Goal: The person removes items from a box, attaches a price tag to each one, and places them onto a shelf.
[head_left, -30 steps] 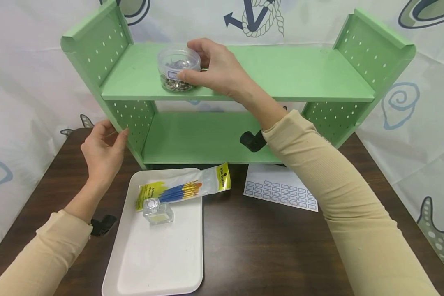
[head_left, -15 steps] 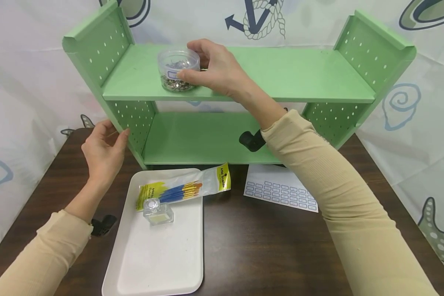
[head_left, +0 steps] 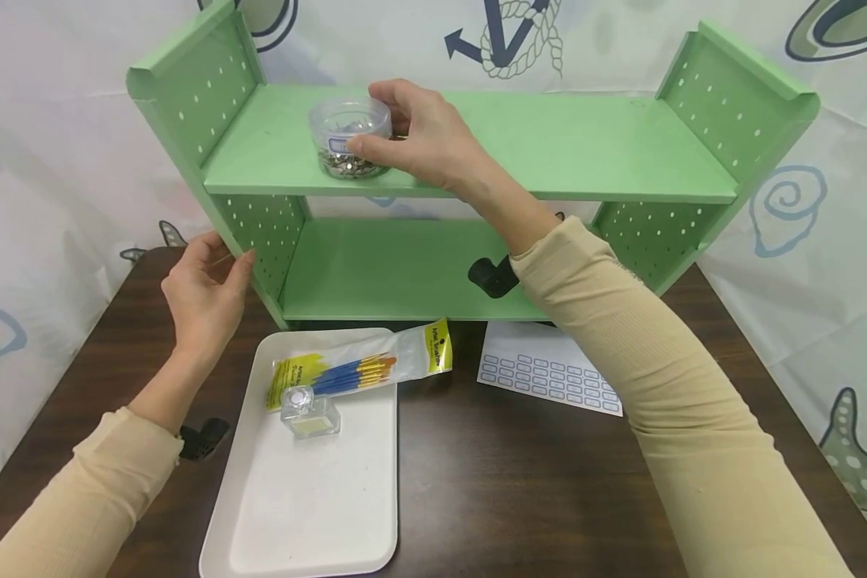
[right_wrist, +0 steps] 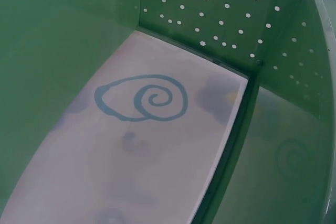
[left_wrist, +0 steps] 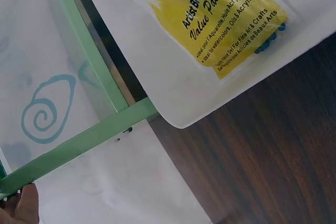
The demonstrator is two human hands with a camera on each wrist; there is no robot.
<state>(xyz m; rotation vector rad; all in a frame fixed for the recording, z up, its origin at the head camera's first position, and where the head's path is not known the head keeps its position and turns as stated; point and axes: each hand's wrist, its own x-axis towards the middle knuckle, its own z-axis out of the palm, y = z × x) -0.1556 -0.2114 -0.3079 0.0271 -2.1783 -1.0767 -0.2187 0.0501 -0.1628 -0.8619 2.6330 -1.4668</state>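
Note:
A green metal two-tier shelf [head_left: 549, 144] with perforated side panels stands at the back of the table. On its upper tier, toward the left, sits a clear round plastic jar [head_left: 335, 124] holding small metallic pieces, with a small label on its front. My right hand [head_left: 433, 140] grips the jar's right side, thumb at the label and fingers behind. My left hand [head_left: 205, 293] holds the front edge of the shelf's left side panel, fingers partly hidden behind it. In the left wrist view, part of that hand [left_wrist: 23, 208] shows at the green frame. The right wrist view shows no hand.
A white tray [head_left: 311, 506] lies before the shelf, bearing a packet of artist brushes [head_left: 405, 357] that overhangs its right edge and a small clear glass bottle [head_left: 311, 417]. A label sheet [head_left: 513, 361] lies right of them, partly under the right forearm, on the dark wooden table [head_left: 491, 490].
The head view has shifted very slightly. Both hands keep their places, the right at the jar and the left at the shelf's side panel.

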